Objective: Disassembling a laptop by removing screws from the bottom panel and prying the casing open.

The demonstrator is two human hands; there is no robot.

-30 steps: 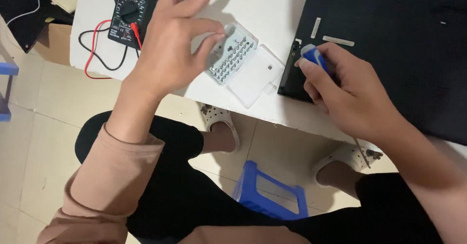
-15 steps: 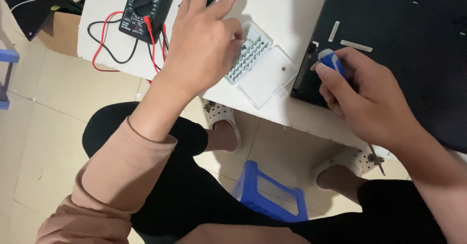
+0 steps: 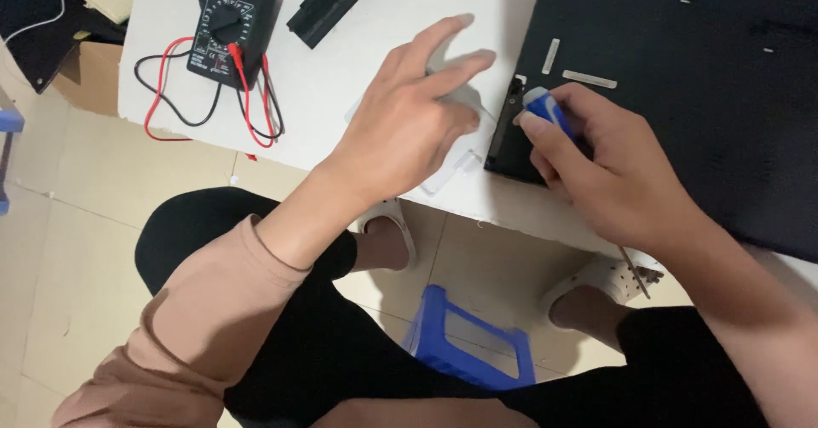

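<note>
- The right hand (image 3: 626, 181) has its grip closed around a screwdriver with a blue handle (image 3: 545, 108). The thin metal shaft (image 3: 632, 268) comes out under the hand, toward 5 o'clock.
- The screwdriver sits at the left edge of the black laptop base (image 3: 682, 78), close to the corner at about 9 o'clock of that base.
- The left hand (image 3: 409, 130) lies with the grip wide, fingers spread, over a clear plastic tray (image 3: 456, 165). It holds nothing that I can see; whether the palm presses on the tray I cannot tell.
- The tray lies on the white table (image 3: 341, 61), just beside the laptop base, and its lower corner is near the table edge.
- At 10 o'clock from the left hand is a black multimeter (image 3: 232, 26) with red and black leads (image 3: 204, 95). A black strip-like part (image 3: 328, 6) lies at 12 o'clock.
- Below the table there is a blue stool (image 3: 464, 343) between the feet.
- What could go wrong, in my judgement: the tray may slide off the table if the left hand pushes it toward 6 o'clock, because it is light and already near the edge.
- The screwdriver shaft points away from the laptop, so turning it around could scratch the base or the tip could catch the sleeve.
</note>
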